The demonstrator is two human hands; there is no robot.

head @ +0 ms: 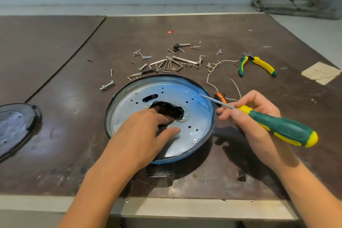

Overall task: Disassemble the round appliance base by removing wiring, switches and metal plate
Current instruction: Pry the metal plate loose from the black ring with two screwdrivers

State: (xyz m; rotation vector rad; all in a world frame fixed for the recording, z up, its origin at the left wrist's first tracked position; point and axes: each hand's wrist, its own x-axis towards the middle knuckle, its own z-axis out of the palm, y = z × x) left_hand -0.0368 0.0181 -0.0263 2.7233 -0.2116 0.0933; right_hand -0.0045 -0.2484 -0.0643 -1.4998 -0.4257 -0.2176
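The round appliance base [207, 140] lies in the middle of the brown table, dark rim up. Inside it sits a shiny metal plate [196, 116] with small holes and a ragged dark opening at its centre. My left hand [146, 131] rests on the plate, fingers hooked into that opening and thumb pressed flat on the metal. My right hand [253, 116] holds a green and yellow screwdriver [277, 126] just right of the base; its thin shaft points left, the tip over the plate's far right edge. A white wire [212, 72] lies loose behind the base.
Loose screws, bolts and hex keys [166, 63] are scattered behind the base. Green and yellow pliers [257, 63] lie at the back right, an orange-handled tool [220, 97] beside the base. A dark round cover [16, 127] sits at the left edge, a cardboard scrap [320, 73] far right.
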